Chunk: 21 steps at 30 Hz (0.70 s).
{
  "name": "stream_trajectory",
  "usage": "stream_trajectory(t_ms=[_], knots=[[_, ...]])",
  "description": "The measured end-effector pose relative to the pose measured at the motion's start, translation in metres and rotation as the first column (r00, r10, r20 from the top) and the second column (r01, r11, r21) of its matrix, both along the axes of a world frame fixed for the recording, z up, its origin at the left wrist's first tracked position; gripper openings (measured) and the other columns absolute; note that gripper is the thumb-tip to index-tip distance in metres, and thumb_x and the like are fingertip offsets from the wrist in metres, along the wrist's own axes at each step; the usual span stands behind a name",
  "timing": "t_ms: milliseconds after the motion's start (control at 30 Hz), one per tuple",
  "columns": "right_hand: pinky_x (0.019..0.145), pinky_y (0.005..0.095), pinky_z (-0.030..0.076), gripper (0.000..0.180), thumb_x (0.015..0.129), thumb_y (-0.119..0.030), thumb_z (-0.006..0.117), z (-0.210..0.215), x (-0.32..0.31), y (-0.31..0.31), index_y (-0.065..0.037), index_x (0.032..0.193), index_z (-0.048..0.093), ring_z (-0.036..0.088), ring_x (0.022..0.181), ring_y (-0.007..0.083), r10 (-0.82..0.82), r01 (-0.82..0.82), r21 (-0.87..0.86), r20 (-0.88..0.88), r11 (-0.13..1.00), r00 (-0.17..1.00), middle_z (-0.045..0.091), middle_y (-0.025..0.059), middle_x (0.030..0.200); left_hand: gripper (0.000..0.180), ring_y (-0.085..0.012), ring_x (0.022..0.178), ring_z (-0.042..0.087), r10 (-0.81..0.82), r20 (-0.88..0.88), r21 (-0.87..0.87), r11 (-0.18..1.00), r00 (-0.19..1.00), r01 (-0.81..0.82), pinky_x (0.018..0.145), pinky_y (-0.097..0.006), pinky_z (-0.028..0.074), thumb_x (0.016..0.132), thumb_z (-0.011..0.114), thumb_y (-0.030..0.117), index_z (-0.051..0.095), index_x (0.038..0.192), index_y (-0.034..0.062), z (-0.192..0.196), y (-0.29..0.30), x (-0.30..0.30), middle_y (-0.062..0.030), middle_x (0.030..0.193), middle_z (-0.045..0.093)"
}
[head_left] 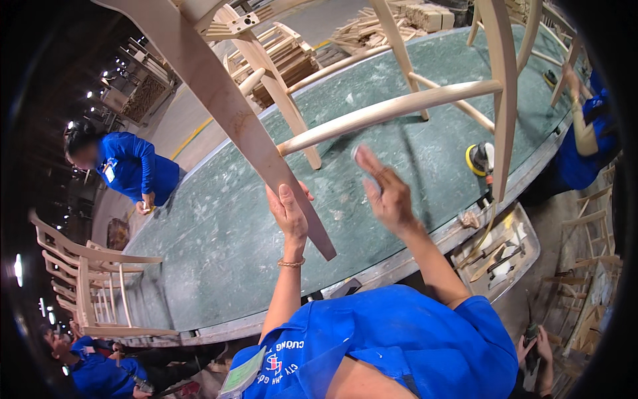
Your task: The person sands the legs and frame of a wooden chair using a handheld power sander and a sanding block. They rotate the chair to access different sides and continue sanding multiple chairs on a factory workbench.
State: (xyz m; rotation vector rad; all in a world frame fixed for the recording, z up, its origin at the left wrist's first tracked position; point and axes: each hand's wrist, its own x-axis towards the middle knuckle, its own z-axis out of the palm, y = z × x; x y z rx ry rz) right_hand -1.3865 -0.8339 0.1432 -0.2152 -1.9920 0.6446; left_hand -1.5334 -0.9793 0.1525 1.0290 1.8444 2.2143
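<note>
A pale, unfinished wooden chair frame (392, 112) stands on a green-topped workbench (219, 259), its legs and stretcher rails spread across the upper middle. My left hand (287, 211) is wrapped round the lower part of its nearest flat, slanted leg (229, 110). To the right of that leg, below a curved stretcher, my right hand (391, 199) hovers apart from the wood. Its fingers are stretched and the thumb stands away from them. The fingertips are slightly blurred, with a pale patch on them, and I see no clear object there.
A sander with a yellow pad (476, 159) lies to the right. Beyond the bench edge, a tray (525, 246) holds tools. Another chair frame (83, 286) rests at the left end. A co-worker (136, 163) stands across the bench, another person (588, 143) at far right. Wood stacks (379, 30) lie behind.
</note>
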Motion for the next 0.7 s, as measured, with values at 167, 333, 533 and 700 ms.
stream_trajectory(t_ms=[167,333,533,700], knots=[[0.076,0.0270,0.053,0.034,0.099,-0.018,0.052,-0.053,0.008,-0.046,-0.001,0.128,0.057,0.065,0.094,0.0140,0.369,-0.369,-0.840,-0.221,0.398,0.903,0.066,0.0115,0.117,0.060,-0.0147,0.059,0.056,0.032,-0.041,-0.042,0.999,0.999,-0.034,0.053,-0.026,0.048,0.097,0.039,0.060,0.039,0.115,0.0030,-0.007,0.000,0.014,-0.0105,0.074,0.056],[0.068,0.0278,0.054,0.034,0.100,-0.020,0.052,-0.058,0.016,-0.060,0.000,0.126,0.058,0.068,0.082,0.0159,0.477,-0.419,-0.860,-0.249,0.291,0.843,0.069,0.0100,0.107,0.064,-0.0159,0.058,0.057,0.025,-0.038,-0.080,0.996,0.999,-0.027,0.053,-0.027,0.048,0.094,0.042,0.064,0.037,0.114,0.0036,-0.018,-0.004,0.022,-0.0121,0.072,0.057],[0.053,0.0266,0.054,0.040,0.096,-0.010,0.054,0.005,0.025,-0.060,-0.002,0.135,0.050,0.069,0.068,0.0159,0.433,-0.406,-0.585,-0.101,0.702,0.896,0.069,0.0134,0.107,0.066,-0.0155,0.059,0.058,0.163,-0.117,-0.091,0.980,0.980,-0.174,0.053,-0.026,0.047,0.093,0.040,0.066,0.037,0.114,0.0034,-0.030,-0.007,0.019,-0.0110,0.071,0.058],[0.052,0.0273,0.053,0.051,0.091,-0.012,0.059,0.075,-0.024,-0.041,-0.008,0.140,0.047,0.068,0.064,0.0176,0.214,-0.159,-0.244,0.219,0.957,0.952,0.069,0.0160,0.107,0.068,-0.0213,0.103,0.056,0.204,-0.189,-0.143,0.962,0.961,-0.232,0.087,-0.033,0.045,0.098,0.039,0.057,0.037,0.130,-0.0019,-0.038,-0.015,0.011,-0.0168,0.112,0.057]])
